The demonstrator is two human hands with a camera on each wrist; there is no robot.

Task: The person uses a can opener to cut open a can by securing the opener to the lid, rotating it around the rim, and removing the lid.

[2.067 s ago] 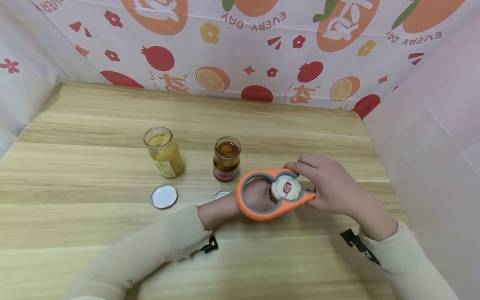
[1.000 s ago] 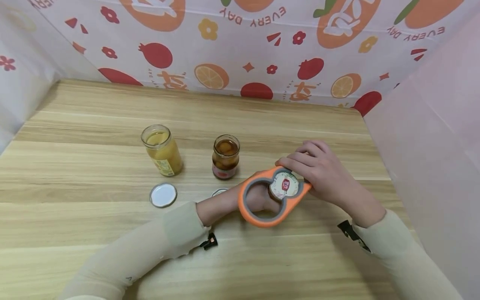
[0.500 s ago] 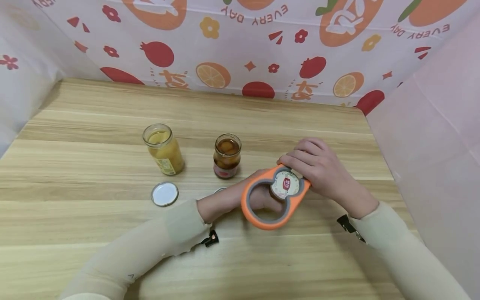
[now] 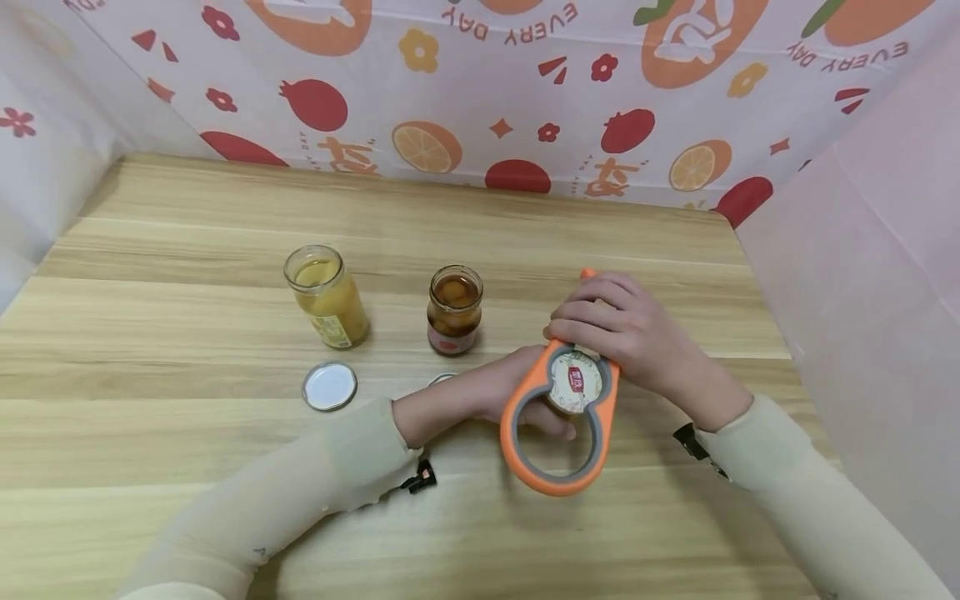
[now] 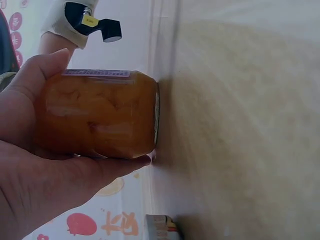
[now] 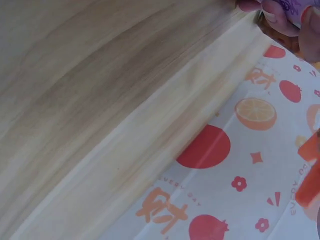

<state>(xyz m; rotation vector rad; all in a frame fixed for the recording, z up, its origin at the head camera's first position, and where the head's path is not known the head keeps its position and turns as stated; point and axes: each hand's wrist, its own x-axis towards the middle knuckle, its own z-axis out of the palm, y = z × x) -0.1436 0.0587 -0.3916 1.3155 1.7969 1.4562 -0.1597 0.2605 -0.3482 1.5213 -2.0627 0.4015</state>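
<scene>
My left hand (image 4: 510, 387) grips a glass jar of orange fruit (image 5: 102, 115), its fingers and thumb around the side. Facing up in the head view is the jar's pale printed lid (image 4: 576, 382). An orange jar opener (image 4: 507, 429) with grey lining surrounds that lid in its narrower loop; the wider loop points toward the person. My right hand (image 4: 622, 333) holds the opener's handles, one orange tip showing beyond the fingers. Only orange handle ends (image 6: 310, 182) appear at the right wrist view's edge, with the left hand's fingertips (image 6: 280, 20) above.
An open jar of yellow fruit (image 4: 341, 312) stands at left, and an open jar of dark syrup (image 4: 452, 321) nearer the middle. One loose lid (image 4: 330, 386) lies below the yellow jar; another lid (image 4: 441, 378) is partly behind the left forearm. A printed curtain (image 4: 480, 100) backs the table.
The opener has turned counterclockwise in the head view, its wide loop swinging from the left toward the person. My right hand has moved slightly up and left, still gripping the handles.
</scene>
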